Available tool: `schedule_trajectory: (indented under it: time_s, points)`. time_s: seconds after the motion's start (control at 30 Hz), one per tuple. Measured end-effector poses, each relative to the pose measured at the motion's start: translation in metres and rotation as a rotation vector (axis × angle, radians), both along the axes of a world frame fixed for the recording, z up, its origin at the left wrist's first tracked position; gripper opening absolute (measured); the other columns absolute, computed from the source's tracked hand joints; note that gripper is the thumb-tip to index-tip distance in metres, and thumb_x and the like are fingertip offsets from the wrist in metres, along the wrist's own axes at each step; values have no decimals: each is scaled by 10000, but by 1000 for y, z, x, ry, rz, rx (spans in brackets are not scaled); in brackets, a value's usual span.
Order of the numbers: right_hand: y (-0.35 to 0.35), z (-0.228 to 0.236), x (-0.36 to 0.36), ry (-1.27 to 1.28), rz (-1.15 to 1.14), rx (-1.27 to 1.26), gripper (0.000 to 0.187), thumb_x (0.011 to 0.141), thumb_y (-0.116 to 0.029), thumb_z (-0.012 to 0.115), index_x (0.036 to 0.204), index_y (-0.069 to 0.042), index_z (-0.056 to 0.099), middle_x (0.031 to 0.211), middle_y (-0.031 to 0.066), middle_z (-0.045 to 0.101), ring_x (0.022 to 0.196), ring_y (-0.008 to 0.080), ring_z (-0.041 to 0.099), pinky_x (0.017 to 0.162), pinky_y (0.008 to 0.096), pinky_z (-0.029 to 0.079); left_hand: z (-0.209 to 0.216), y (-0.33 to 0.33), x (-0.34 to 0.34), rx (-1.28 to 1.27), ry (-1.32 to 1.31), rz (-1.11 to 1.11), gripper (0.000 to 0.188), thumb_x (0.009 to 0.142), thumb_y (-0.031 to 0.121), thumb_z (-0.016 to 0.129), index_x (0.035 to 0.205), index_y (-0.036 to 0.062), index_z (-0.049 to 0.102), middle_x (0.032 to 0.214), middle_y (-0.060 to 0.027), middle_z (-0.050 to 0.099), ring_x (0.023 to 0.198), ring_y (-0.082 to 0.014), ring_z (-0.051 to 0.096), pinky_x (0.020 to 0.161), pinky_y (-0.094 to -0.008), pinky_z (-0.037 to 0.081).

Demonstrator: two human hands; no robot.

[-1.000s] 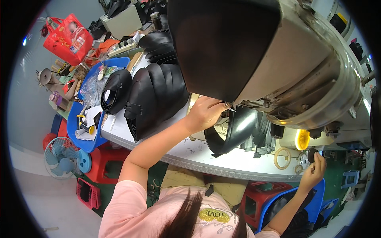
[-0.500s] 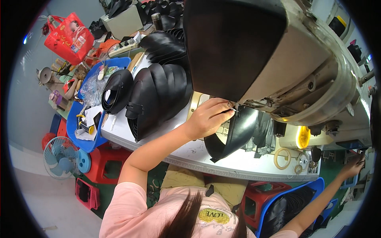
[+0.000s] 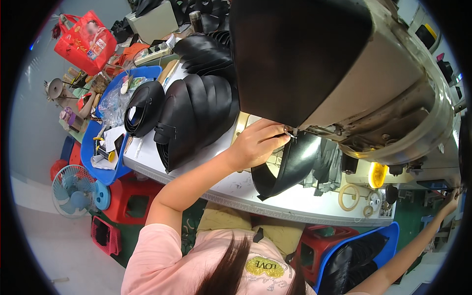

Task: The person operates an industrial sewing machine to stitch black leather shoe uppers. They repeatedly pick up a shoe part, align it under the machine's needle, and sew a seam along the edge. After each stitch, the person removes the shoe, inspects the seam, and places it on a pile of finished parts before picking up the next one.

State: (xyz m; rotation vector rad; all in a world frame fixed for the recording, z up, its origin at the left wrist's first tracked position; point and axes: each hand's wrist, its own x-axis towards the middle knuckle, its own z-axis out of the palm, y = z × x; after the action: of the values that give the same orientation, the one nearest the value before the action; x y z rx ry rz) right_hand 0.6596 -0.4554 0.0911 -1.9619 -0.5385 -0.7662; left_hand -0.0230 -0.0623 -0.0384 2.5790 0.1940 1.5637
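Note:
My left hand (image 3: 256,146) is up at the needle area of a sewing machine (image 3: 388,93), thumb and fingertips pinched together. Whatever they hold, if anything, is too small to make out. Just beneath and beside them, a curved black leather piece (image 3: 290,169) lies under the machine head, its edge hanging toward the front of the white table (image 3: 236,189). My right hand (image 3: 450,202) is stretched far out to the right rim of the picture, against something dark there; its fingers are too small and dim to read.
Stacked black leather pieces (image 3: 196,115) stand left of the machine. A blue tray (image 3: 105,172) with tools and scraps is at the table's left end. Below are a fan (image 3: 74,191), a red stool (image 3: 125,201) and a blue bin (image 3: 393,236) of black pieces. Tape rings (image 3: 348,197) lie right.
My right hand has reached farther out and slightly up, toward the right rim. The left hand keeps its pinch at the needle. The view has shifted slightly.

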Motion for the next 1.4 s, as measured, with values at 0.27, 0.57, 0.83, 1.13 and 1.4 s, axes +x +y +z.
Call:
schedule_trajectory:
  time_s: [0.27, 0.57, 0.83, 1.13, 1.4]
  points:
    - [55, -7, -183, -464, 61, 301, 265, 827, -245, 582, 956, -16, 618, 945, 93, 632, 813, 135, 593, 706, 242, 447, -13, 12, 8, -124, -26, -67, 168, 619, -25, 637, 773, 30, 599, 826, -75, 599, 797, -251, 576, 670, -316, 474]
    - [139, -92, -402, -323, 647, 102, 140, 858, -105, 509, 807, 7, 575, 703, 53, 555, 616, 135, 506, 631, 272, 427, 11, -12, -11, -50, 83, 57, 225, 605, -58, 600, 818, 13, 604, 892, -100, 590, 788, -260, 578, 664, -321, 474]
    - [228, -128, -550, 13, 1264, -243, 291, 689, -31, 653, 920, -6, 478, 772, 118, 507, 588, 244, 524, 513, 294, 434, 14, -52, -89, -1409, -129, -211, 206, 717, 23, 628, 910, -24, 569, 837, -54, 605, 800, -100, 575, 723, -215, 465]
    - [268, -128, -586, -263, 1137, -231, 284, 630, -156, 734, 793, -34, 536, 773, 69, 496, 535, 211, 518, 456, 291, 421, -6, -59, -88, -1893, -271, -313, 155, 752, -14, 585, 903, 24, 590, 846, -32, 601, 778, -108, 575, 725, -240, 469]
    - [270, -129, -594, -105, 1164, -89, 247, 619, -10, 714, 767, -19, 516, 712, 96, 493, 551, 224, 499, 454, 287, 407, -27, -59, -96, -1595, -154, -60, 169, 743, -4, 596, 904, 32, 563, 858, -75, 598, 784, -150, 581, 728, -258, 473]
